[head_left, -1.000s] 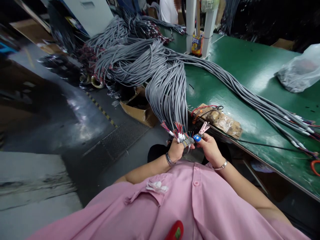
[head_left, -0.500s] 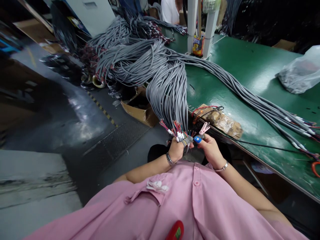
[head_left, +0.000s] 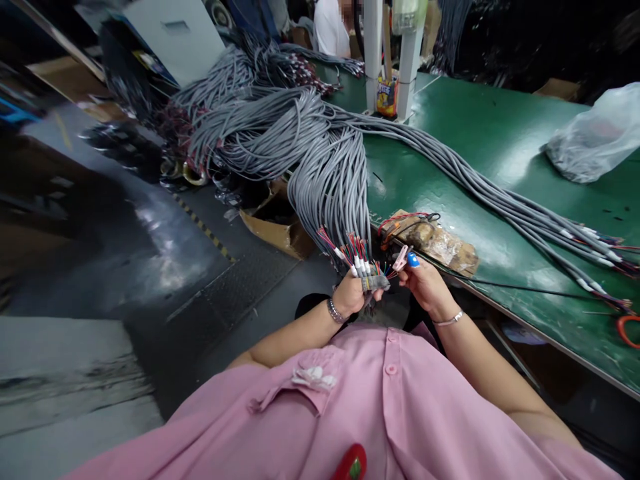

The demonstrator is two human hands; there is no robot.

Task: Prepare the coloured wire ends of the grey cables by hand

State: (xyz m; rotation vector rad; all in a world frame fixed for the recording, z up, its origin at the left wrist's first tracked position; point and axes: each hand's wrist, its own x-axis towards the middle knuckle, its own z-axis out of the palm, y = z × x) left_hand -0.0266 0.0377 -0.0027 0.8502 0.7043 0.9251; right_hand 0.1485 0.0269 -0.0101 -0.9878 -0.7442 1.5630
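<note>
My left hand [head_left: 350, 293] is closed around the ends of several grey cables, its thumb inside a grey fabric cover [head_left: 374, 283]. White sleeves and fanned red, dark and other coloured wires [head_left: 359, 250] rise above the fist. Just to the right, my right hand [head_left: 426, 288] is closed, with a blue cover [head_left: 413, 260] on one digit. A small pink clip-like tool [head_left: 401, 258] juts from its fingers, close to the wire ends. Whether it touches them I cannot tell. Behind my hands, a thick bundle of grey cables [head_left: 330, 177] hangs over the table edge.
Grey cables lie across the green table [head_left: 460, 127]. A taped wooden block [head_left: 445, 247] sits at its edge, and orange-handled scissors [head_left: 628, 330] lie far right. A plastic bag [head_left: 595, 143] is farther back. An open cardboard box [head_left: 280, 227] stands on the floor.
My right hand has moved slightly right, away from my left hand. The pink tool has swung lower and to the left. My left hand still grips the cables.
</note>
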